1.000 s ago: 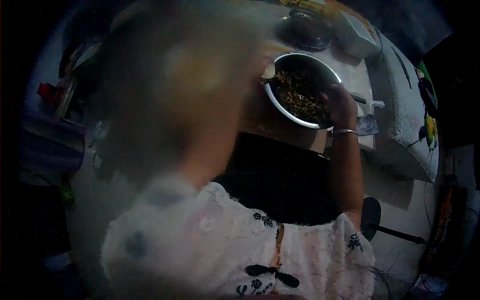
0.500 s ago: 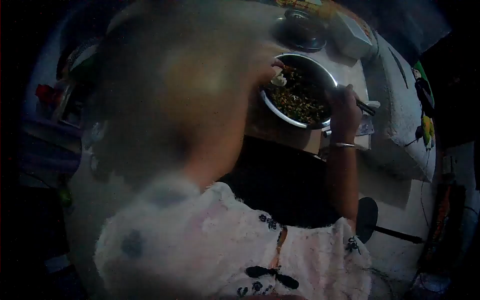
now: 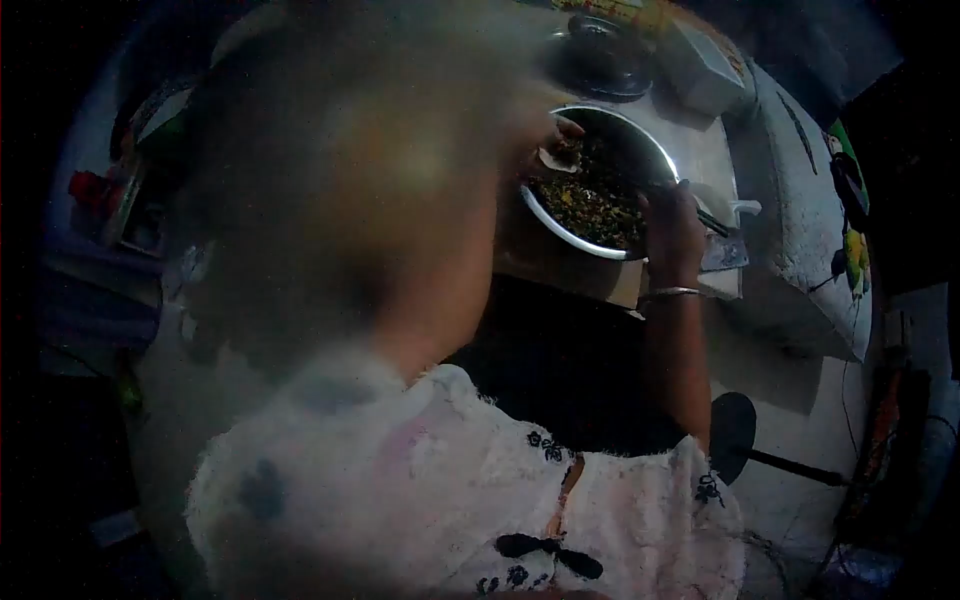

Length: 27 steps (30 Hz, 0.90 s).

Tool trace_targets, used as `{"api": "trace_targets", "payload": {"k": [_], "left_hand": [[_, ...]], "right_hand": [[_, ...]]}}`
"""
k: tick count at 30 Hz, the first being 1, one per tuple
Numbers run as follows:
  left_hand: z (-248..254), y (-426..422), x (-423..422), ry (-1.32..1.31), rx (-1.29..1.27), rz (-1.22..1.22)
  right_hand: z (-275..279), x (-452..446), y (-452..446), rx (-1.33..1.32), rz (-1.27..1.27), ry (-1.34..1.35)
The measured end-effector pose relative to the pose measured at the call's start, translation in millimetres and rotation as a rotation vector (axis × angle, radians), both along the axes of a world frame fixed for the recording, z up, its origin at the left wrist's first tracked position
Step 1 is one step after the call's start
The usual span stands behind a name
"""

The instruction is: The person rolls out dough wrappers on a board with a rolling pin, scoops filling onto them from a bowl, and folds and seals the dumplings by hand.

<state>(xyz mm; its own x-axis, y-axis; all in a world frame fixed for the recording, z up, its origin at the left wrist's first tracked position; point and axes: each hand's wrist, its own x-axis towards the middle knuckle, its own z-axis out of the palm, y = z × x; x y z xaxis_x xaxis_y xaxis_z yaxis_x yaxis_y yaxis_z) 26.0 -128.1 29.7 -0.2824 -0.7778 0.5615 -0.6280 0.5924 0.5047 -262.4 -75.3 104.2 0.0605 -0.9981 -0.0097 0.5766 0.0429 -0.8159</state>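
A steel bowl point(image 3: 560, 228) holds a chopped green and brown filling point(image 3: 600, 205). Over its left rim, my left hand point(image 3: 540, 140) is closed on a white dumpling wrapper point(image 3: 558, 164), with a clump of filling point(image 3: 567, 148) resting on it. My right hand point(image 3: 674, 228), a bracelet point(image 3: 675, 291) on its wrist, is at the bowl's right side. It grips dark chopsticks point(image 3: 713, 223), whose rear ends stick out to the right; their tips are lost in the dim bowl. A blur covers most of my left forearm.
Behind the bowl stands a dark round lidded pot point(image 3: 605, 65), with a white box point(image 3: 700, 62) to its right. The bowl sits on a low board or table point(image 3: 570, 280). A large pale sack-like block point(image 3: 800, 230) stands at the right, and a red object point(image 3: 92, 190) lies far left.
My right hand has shifted slightly left and down, and the chopsticks are angled more steeply. Filling now shows on the wrapper in my left hand, which looked bare and crumpled before.
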Motion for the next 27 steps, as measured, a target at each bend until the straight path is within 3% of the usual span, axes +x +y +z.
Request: {"api": "trace_targets", "payload": {"k": [1,3,4,7,11,13,15,19,21,22,23,25,26,27], "left_hand": [[8.9,4.6,-4.7,-0.048,-0.079,0.002],[73.6,40.7,-41.0,0.534,0.764,-0.144],[77.8,46.7,-44.7,0.57,0.806,-0.085],[86.2,54.4,-49.8,0.569,0.715,-0.037],[60.1,38.3,-38.4,0.559,0.682,-0.103],[62.1,40.0,-39.0,0.499,0.641,-0.009],[70.9,42.8,-37.3,0.458,0.665,0.017],[55.7,30.5,-32.3,0.413,0.642,-0.009],[43.7,23.9,-29.0,0.453,0.639,-0.085],[43.9,23.6,-28.9,0.491,0.636,-0.157],[43.8,23.6,-29.0,0.486,0.636,-0.161],[60.4,38.0,-36.3,0.495,0.647,-0.085],[71.0,50.1,-43.4,0.57,0.656,-0.023],[56.8,35.7,-35.3,0.564,0.655,-0.025]], "right_hand": [[2.4,1.7,2.1,0.016,-0.019,-0.004],[0.4,-0.3,0.0,0.013,0.007,0.022],[-1.2,-1.3,-1.7,0.01,0.033,0.047],[-9.3,-8.1,-5.2,0.024,0.077,0.02],[-13.0,-14.2,-4.0,-0.055,0.07,-0.014],[-4.4,-21.8,-1.2,-0.003,-0.026,0.05],[-3.2,-37.9,0.6,-0.367,-0.09,0.544],[6.1,-42.4,0.8,-0.18,-0.11,0.299],[-7.9,-41.0,-1.1,-0.632,-0.125,0.972],[-12.3,-33.8,3.4,-0.767,-0.127,1.165],[-17.2,-26.2,9.5,-0.931,-0.027,1.022],[-12.0,-20.0,18.2,-0.946,0.206,1.284],[-8.9,-16.5,21.2,-0.945,0.2,1.283],[-5.8,-13.8,23.7,-0.984,0.29,1.361]]}}
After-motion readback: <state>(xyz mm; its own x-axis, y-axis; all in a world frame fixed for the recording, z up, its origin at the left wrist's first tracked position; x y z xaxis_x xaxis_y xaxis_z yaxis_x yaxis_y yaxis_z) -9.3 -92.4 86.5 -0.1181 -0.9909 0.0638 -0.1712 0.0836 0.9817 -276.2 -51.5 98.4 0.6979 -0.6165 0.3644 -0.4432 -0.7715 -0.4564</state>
